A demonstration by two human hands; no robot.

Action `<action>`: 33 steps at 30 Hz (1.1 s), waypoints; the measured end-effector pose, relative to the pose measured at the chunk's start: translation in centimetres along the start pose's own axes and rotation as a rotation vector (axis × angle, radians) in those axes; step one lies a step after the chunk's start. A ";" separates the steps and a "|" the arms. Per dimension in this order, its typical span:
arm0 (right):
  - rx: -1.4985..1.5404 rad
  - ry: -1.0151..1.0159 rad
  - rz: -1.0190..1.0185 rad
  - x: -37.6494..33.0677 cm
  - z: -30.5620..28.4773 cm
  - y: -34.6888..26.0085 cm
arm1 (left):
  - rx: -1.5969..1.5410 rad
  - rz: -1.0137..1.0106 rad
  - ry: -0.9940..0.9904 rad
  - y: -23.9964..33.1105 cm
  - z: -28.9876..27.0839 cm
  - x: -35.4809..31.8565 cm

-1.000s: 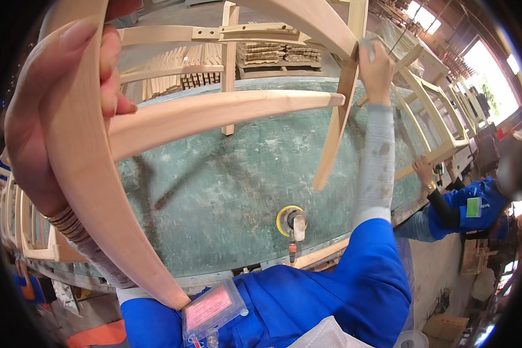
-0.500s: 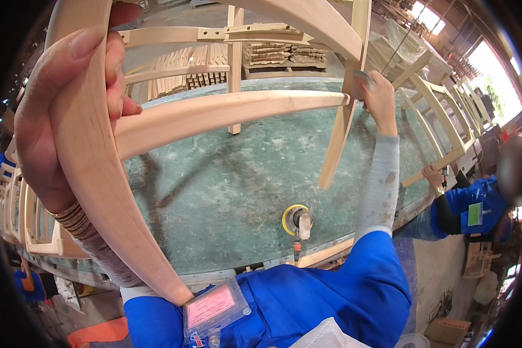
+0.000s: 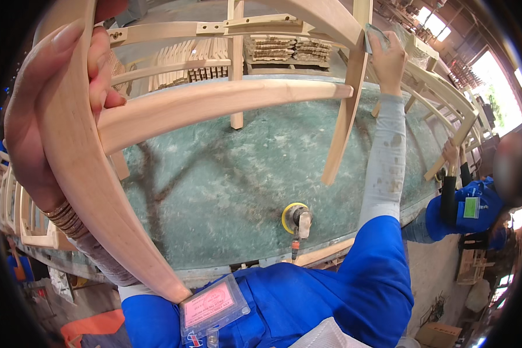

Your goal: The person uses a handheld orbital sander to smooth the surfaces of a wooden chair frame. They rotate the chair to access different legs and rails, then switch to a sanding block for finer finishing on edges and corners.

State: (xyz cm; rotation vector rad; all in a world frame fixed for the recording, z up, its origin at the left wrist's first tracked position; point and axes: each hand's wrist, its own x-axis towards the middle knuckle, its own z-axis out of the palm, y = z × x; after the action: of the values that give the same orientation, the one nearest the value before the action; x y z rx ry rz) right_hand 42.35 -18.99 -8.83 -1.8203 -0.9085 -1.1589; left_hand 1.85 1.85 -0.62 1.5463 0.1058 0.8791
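A pale wooden chair frame (image 3: 226,103) stands tilted before me, its near leg reaching down to my chest. My left hand (image 3: 24,124) is wrapped round that leg at the upper left, the thumb on the near side and fingertips by the crossrail. At the upper right, my right hand (image 3: 390,65) pinches a thin grey-green piece, apparently sandpaper (image 3: 369,40), against the edge of the far right leg, near the curved top rail. An orbital sander (image 3: 298,219) with a yellow-rimmed pad lies on the worn green tabletop (image 3: 232,191).
A co-worker in blue (image 3: 475,206) holds another chair frame (image 3: 461,130) at the right. Stacked wooden parts (image 3: 287,49) stand beyond the table. More wooden frames (image 3: 35,223) are at the left. A wood strip (image 3: 325,254) lies along the table's near edge.
My right hand has moved up the far right leg with the sandpaper, from the crossrail joint toward the top rail. The frame has shifted slightly left; my left hand keeps its hold.
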 end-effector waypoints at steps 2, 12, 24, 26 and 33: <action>-0.055 0.010 -0.132 -0.7 0.6 -0.6 | -0.056 -0.066 -0.047 0.4 -0.4 0.1; -0.173 -0.032 -0.047 -2.1 0.6 -1.8 | 0.053 0.033 0.104 -1.2 0.3 -0.3; 0.030 -0.276 0.282 -6.1 -3.1 -1.4 | 0.316 0.184 0.222 -0.8 3.4 -0.9; -0.040 -0.204 -0.018 -5.2 -2.0 -0.5 | 0.364 0.217 0.224 -0.5 4.3 -0.8; 0.148 -0.240 0.459 -0.7 -4.9 1.6 | 0.071 0.006 0.223 0.6 2.3 -0.7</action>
State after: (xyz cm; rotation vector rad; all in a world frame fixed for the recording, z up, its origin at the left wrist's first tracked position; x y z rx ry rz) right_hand 41.67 -24.14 -8.44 -1.9363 -0.6365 -0.5832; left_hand 2.49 -0.51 -0.21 1.5101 0.2954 1.0606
